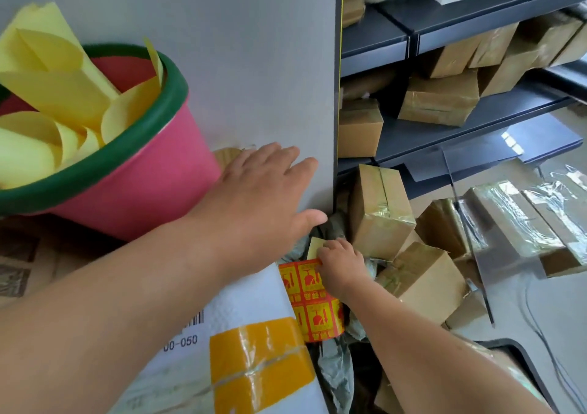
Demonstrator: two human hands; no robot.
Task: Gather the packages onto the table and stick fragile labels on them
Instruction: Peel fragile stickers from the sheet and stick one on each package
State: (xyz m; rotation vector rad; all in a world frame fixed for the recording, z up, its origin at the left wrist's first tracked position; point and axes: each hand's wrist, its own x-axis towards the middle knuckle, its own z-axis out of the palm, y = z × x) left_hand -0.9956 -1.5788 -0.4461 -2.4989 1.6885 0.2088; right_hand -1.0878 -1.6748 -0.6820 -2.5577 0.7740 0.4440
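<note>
A roll of red-and-yellow fragile labels (313, 305) lies beside the table's right edge, next to a white package (228, 327) with yellow tape. My right hand (341, 264) pinches the roll's free end, where the yellow backing paper (314, 246) sticks up. My left hand (260, 197) lies flat with fingers spread on the grey table top (238, 64), holding nothing. Brown taped cardboard packages (378, 207) are piled on the floor to the right, one of them (425, 280) just past the roll.
A pink bucket with a green rim (133, 172), full of peeled yellow backing sheets, stands on the table at the left. Dark shelves (444, 134) at the right hold more brown boxes. Crumpled grey plastic (336, 369) lies under the roll.
</note>
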